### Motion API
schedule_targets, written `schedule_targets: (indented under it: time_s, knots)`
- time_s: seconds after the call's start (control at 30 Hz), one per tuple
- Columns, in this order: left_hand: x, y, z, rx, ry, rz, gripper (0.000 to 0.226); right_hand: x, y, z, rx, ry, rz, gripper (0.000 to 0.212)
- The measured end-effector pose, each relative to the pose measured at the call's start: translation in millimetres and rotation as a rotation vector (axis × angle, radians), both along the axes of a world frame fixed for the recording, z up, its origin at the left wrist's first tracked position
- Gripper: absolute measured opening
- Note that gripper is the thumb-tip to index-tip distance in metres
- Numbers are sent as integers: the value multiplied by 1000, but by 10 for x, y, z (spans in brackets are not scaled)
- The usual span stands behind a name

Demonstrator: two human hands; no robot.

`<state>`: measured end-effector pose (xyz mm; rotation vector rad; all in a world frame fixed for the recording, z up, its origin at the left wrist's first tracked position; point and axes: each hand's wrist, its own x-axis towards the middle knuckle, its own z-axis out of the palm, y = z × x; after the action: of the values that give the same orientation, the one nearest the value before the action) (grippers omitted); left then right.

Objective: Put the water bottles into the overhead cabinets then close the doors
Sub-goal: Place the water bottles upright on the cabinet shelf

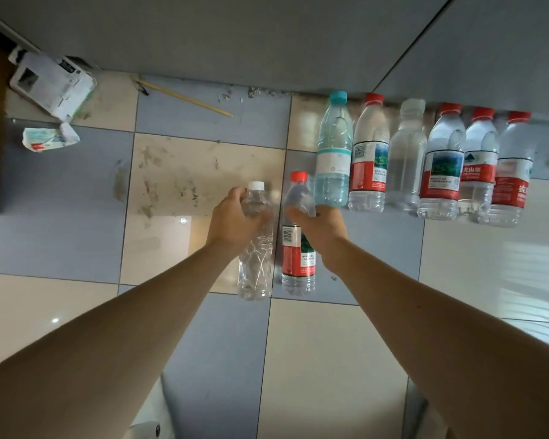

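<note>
I look straight down at a tiled floor. My left hand (235, 221) grips the upper part of a clear, label-free bottle with a white cap (256, 258). My right hand (322, 229) is wrapped around the shoulder of a red-capped bottle with a red label (298, 261). Both bottles stand upright side by side. Behind them, a row of several water bottles stands against the grey wall: a blue-capped one (334, 153), a red-capped one (370, 160), a plain clear one (406, 156) and more red-labelled ones (442, 166) to the right. No cabinet is in view.
Crumpled paper packaging (53, 82) and a torn wrapper (49, 139) lie at the far left. A thin wooden stick (187, 99) rests near the wall base. The beige tile (178, 182) in the middle is stained.
</note>
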<state>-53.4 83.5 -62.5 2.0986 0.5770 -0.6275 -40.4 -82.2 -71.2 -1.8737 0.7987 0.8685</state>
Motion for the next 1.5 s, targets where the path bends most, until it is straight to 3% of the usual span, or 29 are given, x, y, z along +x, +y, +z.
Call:
schedule_targets:
  time_s: [0.13, 0.27, 0.47, 0.77, 0.97, 1.13, 1.33, 1.5]
  knots:
    - [67, -5, -95, -17, 21, 22, 50, -8, 37, -101, 16, -18, -82, 28]
    - [0, 52, -26, -68, 14, 72, 35, -137, 14, -20, -32, -11, -10, 41]
    - [-37, 141, 386, -93, -109, 16, 57, -300, -88, 385, -65, -194, 67, 59]
    - [-270, 59, 924, -9, -407, -214, 53, -597, -258, 868, -73, -548, 280, 62]
    - [-581, 13, 953, 22, -376, -258, 49, -723, -210, 904, -74, -528, 404, 63]
    - [-816, 59, 936, 30, -306, -236, 65, -778, -217, 866, -13, -495, 347, 66]
    - [-882, 76, 777, -65, -128, -35, 98, -866, -347, 689, 66, -331, 219, 82]
    - [-930, 47, 506, -156, -150, 54, 92, -825, -351, 378, 132, -275, 241, 98]
